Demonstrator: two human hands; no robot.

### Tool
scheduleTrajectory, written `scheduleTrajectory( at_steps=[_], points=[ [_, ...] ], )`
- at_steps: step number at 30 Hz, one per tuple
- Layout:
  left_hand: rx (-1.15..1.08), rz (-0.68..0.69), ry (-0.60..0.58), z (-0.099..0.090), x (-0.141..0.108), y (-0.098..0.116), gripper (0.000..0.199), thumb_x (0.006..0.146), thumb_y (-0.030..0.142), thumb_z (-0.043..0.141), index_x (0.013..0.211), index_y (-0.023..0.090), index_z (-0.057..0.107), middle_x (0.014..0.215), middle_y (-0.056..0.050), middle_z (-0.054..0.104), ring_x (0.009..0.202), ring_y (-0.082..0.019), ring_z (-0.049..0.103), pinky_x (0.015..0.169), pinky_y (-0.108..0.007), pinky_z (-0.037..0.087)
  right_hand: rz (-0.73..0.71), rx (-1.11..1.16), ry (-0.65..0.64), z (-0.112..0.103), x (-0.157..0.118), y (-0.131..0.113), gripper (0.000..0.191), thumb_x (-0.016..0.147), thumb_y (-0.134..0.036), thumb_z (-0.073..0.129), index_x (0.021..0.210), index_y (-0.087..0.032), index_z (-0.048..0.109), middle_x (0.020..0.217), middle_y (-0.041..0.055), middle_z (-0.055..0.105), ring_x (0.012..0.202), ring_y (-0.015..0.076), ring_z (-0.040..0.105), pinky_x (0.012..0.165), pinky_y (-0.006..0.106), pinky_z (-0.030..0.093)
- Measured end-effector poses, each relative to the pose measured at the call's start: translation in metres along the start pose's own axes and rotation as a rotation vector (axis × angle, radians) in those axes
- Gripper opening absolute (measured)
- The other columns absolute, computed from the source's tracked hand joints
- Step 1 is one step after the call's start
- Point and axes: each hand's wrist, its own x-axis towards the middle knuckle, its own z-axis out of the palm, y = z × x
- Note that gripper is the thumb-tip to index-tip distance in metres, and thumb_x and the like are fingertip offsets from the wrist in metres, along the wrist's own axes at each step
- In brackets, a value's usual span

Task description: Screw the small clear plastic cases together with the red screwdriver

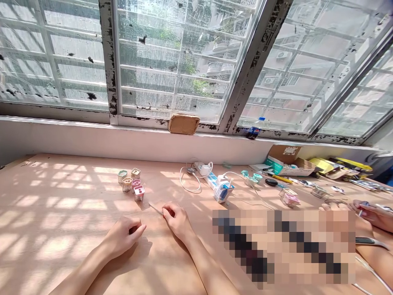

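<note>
My left hand (125, 235) rests on the wooden table with its fingers curled in and the thumb pointing forward; whether anything is inside the curl is hidden. Between the thumb and fingers of my right hand (176, 219) is a thin metal tool (155, 209), its tip pointing to the left and away from me. Beyond the hands stand several small clear cups with coloured tops: a green one (122, 176), yellowish ones (135, 173), and pink ones, the nearest (139, 192) close to the tool's tip.
A power strip (210, 179) with white cables and a blue-white box (222, 191) lie right of centre. Farther right are pink-topped cups (290, 199), an open carton (288, 167) and another person's hands (373, 214). A bottle (254, 130) stands on the sill. One area is pixelated.
</note>
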Motion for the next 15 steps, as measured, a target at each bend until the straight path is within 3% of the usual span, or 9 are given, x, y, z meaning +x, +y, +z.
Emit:
scheduleTrajectory(
  at_steps=[15],
  points=[
    [-0.018, -0.012, -0.007, 0.001, -0.0001, -0.001, 0.047, 0.096, 0.048, 0.044, 0.063, 0.02, 0.028, 0.059, 0.005, 0.029, 0.059, -0.012, 0.028, 0.06, -0.03, 0.019, -0.069, -0.091, -0.059, 0.0044, -0.0028, 0.0057, 0.013, 0.087, -0.024, 0.061, 0.089, -0.023, 0.074, 0.083, 0.0027, 0.071, 0.083, 0.0207, 0.066, 0.078, 0.03, 0.049]
  ],
)
